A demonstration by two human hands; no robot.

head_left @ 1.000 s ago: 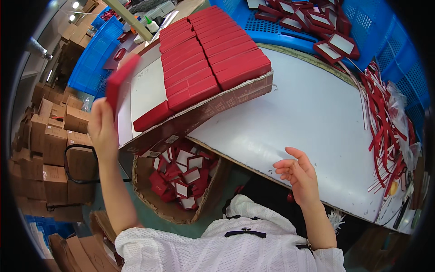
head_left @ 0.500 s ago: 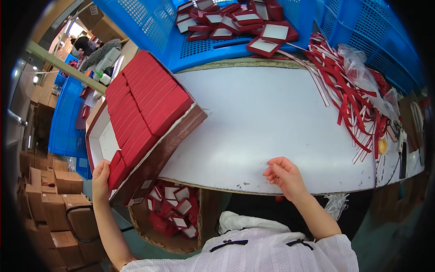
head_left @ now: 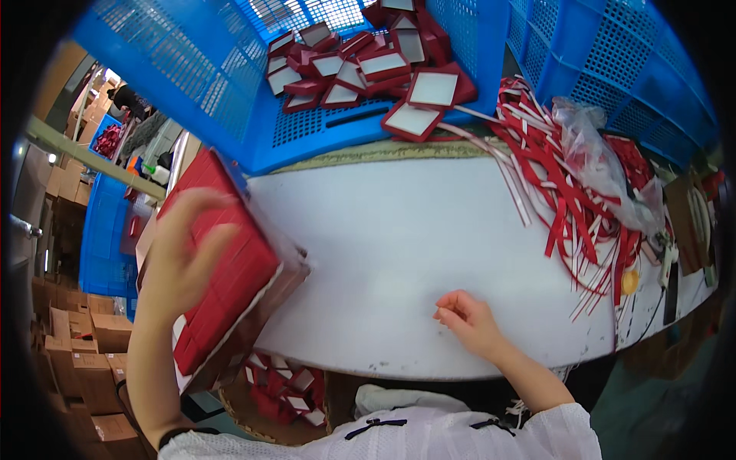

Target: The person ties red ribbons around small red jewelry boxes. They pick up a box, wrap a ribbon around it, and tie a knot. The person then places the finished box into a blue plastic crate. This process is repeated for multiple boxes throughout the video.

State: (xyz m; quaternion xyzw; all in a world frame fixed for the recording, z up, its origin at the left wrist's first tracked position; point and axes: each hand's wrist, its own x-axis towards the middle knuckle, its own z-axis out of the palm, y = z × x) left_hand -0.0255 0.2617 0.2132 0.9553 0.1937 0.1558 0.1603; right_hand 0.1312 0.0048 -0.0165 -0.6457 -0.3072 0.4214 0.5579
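Note:
My left hand (head_left: 184,245), smeared by motion, hovers over a carton of red boxes on the left, thumb and fingers apart with nothing visible between them. The red boxes (head_left: 238,264) stand packed in tight rows inside the tilted carton (head_left: 257,310), whose side wall leans at the table's left end. Over the front part of the white table (head_left: 368,253), my right hand (head_left: 469,322) is held with its fingers curled in toward the thumb. No object shows in it.
A blue crate (head_left: 299,146) at the back holds several loose red boxes with white insides (head_left: 433,88). Red and white ribbons (head_left: 567,192) and a clear plastic bag (head_left: 594,146) lie at right. Below the table's left edge, a round container holds more boxes (head_left: 299,402).
My left hand has let go of the carton's near end and risen over the red boxes. My right hand's fingers have curled in more. The view has shifted.

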